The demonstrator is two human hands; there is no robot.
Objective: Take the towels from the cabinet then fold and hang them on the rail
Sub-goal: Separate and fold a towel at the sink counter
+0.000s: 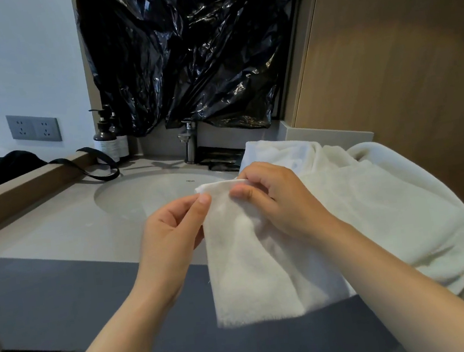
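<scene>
Person stands at the vanity countertop, both forearms reaching in over its front edge.

Left hand: thumb and forefinger pinch the left side of the small white towel near its top edge; the other fingers are curled loosely behind.
Right hand: fingers are bent over the top edge and the thumb presses from the front, a narrow pinch on the same towel, close beside the left hand.

The small towel is held up above the front edge of the countertop, just right of the sink basin. It hangs down in a narrow, doubled strip past the grey front face, with its bottom edge frayed.

A heap of larger white towels lies on the right end of the countertop, against the back right corner, and spills over the front edge. The held towel touches or overlaps it; I cannot tell which.

Back edge: a dark metal faucet stands behind the basin. Two dark pump bottles stand at the back left corner. Crumpled black plastic sheeting hangs on the wall above the faucet.

Left edge: a black strap loops onto the countertop from over a wooden ledge. A grey double socket plate is on the white wall. A wood panel stands to the right.
</scene>
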